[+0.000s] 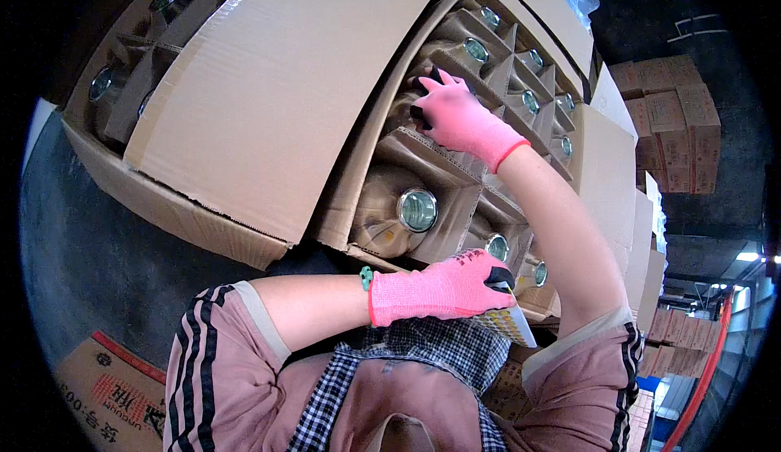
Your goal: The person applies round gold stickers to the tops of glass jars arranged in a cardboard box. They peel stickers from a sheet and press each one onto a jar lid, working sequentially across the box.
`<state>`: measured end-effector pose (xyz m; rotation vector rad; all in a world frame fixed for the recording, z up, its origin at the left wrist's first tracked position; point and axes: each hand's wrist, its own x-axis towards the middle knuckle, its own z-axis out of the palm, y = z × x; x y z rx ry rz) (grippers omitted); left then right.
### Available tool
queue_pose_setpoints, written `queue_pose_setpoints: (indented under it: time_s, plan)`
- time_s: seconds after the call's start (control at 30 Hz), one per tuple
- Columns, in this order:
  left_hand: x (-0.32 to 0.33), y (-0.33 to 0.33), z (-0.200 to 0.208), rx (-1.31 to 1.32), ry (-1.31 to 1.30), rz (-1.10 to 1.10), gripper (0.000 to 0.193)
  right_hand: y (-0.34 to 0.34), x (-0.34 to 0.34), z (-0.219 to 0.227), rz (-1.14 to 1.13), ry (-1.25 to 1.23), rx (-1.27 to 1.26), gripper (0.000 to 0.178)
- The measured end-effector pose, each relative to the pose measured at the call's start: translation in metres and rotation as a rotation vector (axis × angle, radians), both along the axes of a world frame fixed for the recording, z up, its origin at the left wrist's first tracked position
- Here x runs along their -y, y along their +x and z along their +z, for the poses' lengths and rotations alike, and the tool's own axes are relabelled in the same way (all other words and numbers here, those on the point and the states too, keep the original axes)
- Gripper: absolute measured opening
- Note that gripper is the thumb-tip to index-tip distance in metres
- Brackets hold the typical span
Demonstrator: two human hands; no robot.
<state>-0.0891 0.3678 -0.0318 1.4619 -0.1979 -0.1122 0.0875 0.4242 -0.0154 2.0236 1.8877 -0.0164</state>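
Both my hands wear pink gloves with black fingertips. My left hand (447,288) is closed on a sheet of yellow stickers (506,323), held in front of my apron at the carton's near edge. My right hand (460,114) reaches into the open cardboard carton (346,224), fingers spread over a compartment at its left side. The hand hides most of what stands there. A large glass flask (389,216) with a shiny round mouth sits in the near left compartment. Several more glass flasks (476,50) stand upright between the cardboard dividers (439,155).
A carton flap (277,86) lies folded out to the left, partly covering another carton of flasks (106,139). More flaps (606,151) stick out on the right. A printed carton (110,391) is on the floor at lower left. Stacked cartons (671,122) stand far right.
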Motion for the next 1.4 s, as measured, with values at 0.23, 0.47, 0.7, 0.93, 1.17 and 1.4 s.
queue_pose_setpoints:
  time_s: [0.23, 0.47, 0.7, 0.93, 1.17, 1.4]
  plan:
    - [-0.005, 0.005, 0.005, -0.095, -0.011, -0.086, 0.033, -0.002, -0.004, 0.001, -0.182, 0.081, 0.065, 0.032]
    - [-0.016, 0.008, 0.014, -0.189, 0.011, -0.168, 0.031, 0.008, 0.001, -0.001, -0.369, 0.288, -0.304, 0.022]
    - [-0.010, 0.008, 0.011, -0.206, 0.023, -0.172, 0.036, 0.008, 0.016, 0.007, -0.170, 0.182, -0.205, 0.017]
    - [-0.011, 0.009, 0.011, -0.176, -0.031, -0.179, 0.030, -0.005, -0.008, 0.004, -0.154, -0.126, 0.019, 0.027]
    - [-0.010, 0.008, 0.008, -0.174, -0.029, -0.186, 0.033, -0.003, -0.008, 0.000, -0.227, -0.064, -0.094, 0.033]
    - [-0.018, 0.007, 0.026, -0.336, -0.019, -0.214, 0.029, 0.003, -0.010, -0.015, -0.395, 0.077, -0.194, 0.045]
